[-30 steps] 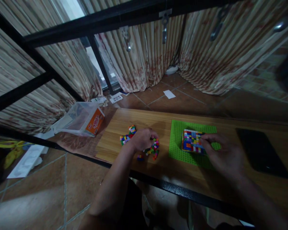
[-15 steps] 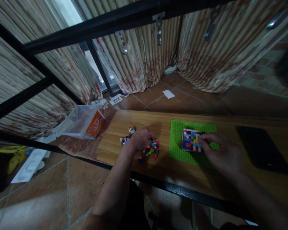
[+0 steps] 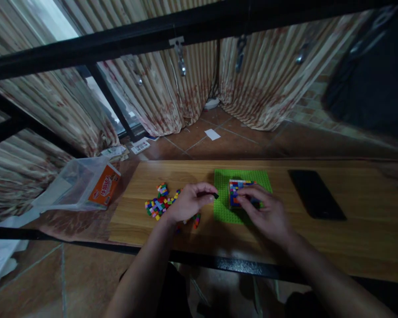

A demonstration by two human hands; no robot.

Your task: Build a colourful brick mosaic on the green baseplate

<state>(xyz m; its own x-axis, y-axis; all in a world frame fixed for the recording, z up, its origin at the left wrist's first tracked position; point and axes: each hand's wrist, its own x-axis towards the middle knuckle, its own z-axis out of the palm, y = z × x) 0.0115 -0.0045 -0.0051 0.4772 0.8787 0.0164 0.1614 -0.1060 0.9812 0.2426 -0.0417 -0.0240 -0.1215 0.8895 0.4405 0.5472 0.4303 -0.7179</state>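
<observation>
My left hand (image 3: 189, 202) pinches a small black toy brick (image 3: 216, 195) between thumb and fingertips, just off the left edge of a green studded baseplate (image 3: 220, 213). On that plate lies a rectangular block of many-coloured bricks (image 3: 234, 189). The fingers of my right hand (image 3: 268, 211) are pressed together on the block's face, covering much of its right part. Whether they hold a brick is hidden. Beneath and beside my left hand spreads a loose pile of coloured bricks (image 3: 157, 205), partly covered by it.
A black phone-like slab (image 3: 316, 194) lies right of the baseplate on the wooden table (image 3: 361, 207). A clear plastic box with an orange label (image 3: 104, 184) stands off its left end. A dark metal bar (image 3: 119, 44) crosses above, before the curtains. Papers (image 3: 212, 134) lie on the floor.
My left hand has come up from the brick pile and moved right, now with a black brick. My right hand's fingertips have shifted left across the block. The view has turned right.
</observation>
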